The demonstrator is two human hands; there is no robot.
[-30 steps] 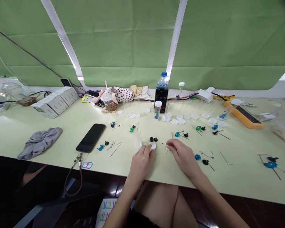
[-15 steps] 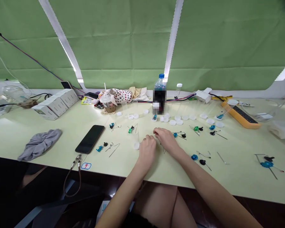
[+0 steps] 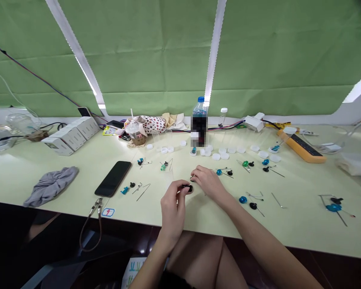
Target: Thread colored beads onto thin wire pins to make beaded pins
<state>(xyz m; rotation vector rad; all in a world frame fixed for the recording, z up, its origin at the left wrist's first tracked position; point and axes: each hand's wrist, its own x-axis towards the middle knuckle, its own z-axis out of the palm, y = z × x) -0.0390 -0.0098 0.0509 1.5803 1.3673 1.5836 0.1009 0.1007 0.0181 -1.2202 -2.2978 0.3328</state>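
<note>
My left hand (image 3: 173, 202) is raised with its fingers curled, and a small black knob (image 3: 189, 188) is pinched at the fingertips. Just below it lies a white plastic cap (image 3: 190, 192), partly hidden by the hand. My right hand (image 3: 209, 181) reaches left, its fingertips closed around a second small black piece (image 3: 193, 178). A clear plastic tube (image 3: 167, 171) stands left of my hands. Bent wire pins with blue, green and black heads (image 3: 222, 172) lie to the right.
A black smartphone (image 3: 112, 178) and a grey cloth (image 3: 50, 186) lie on the pale table (image 3: 78, 208) at left. Several white caps (image 3: 216, 156) and a covered bottle (image 3: 199, 120) stand behind. An orange power strip (image 3: 301, 146) lies at the back right.
My left hand has lifted and turned, now holding a black knob. My right hand has moved left toward the cap. The black knobs no longer rest on the table, and the view has shifted slightly.
</note>
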